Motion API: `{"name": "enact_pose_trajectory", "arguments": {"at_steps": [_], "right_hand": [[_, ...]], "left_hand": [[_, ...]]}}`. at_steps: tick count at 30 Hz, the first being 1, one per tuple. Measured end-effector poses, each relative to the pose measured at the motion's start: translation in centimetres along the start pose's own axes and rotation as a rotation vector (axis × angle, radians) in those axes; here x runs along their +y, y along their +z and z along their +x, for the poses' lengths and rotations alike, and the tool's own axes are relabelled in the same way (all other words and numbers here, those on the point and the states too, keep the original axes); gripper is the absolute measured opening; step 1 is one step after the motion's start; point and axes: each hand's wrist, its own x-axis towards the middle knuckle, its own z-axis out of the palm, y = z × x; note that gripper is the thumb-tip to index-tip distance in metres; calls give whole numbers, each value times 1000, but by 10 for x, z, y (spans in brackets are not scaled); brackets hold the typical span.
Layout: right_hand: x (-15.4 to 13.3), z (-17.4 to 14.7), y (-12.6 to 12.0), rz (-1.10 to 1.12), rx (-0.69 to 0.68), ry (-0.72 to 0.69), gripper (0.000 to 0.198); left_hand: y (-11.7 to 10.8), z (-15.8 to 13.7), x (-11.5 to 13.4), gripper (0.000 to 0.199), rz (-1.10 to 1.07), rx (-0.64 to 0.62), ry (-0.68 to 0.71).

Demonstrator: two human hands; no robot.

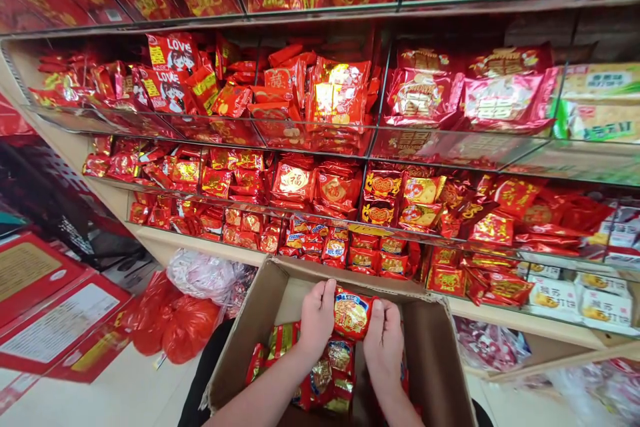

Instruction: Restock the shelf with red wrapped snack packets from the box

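Observation:
Between my two hands, above an open cardboard box (435, 353), is a small red snack packet (353, 312) with a blue-and-gold printed front. My left hand (319, 320) grips its left edge, thumb and fingers closed. The right edge is pinched by my right hand (384, 337). Below, inside the box, lie several more red and gold packets (323, 377), partly covered by my forearms. Just beyond the box's far rim, similar blue-and-red packets (335, 247) stand in the lowest shelf compartment.
Tiered shelves with clear dividers hold many red packets (293, 183). White packets (555, 297) sit at lower right. On the floor at left are red plastic bags (183, 327), a clear bag (205, 273) and a red carton (55, 313).

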Motion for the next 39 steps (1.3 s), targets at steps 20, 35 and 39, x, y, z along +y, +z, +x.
{"name": "enact_pose_trajectory", "arguments": {"at_steps": [20, 35, 39], "right_hand": [[20, -9, 6, -69, -78, -16, 48], [44, -11, 15, -51, -192, -8, 44], [47, -18, 24, 18, -221, -11, 43]], "left_hand": [[-6, -18, -29, 40, -62, -26, -97], [-26, -18, -25, 38, 73, -214, -58], [-31, -18, -43, 42, 185, -431, -68]]}}
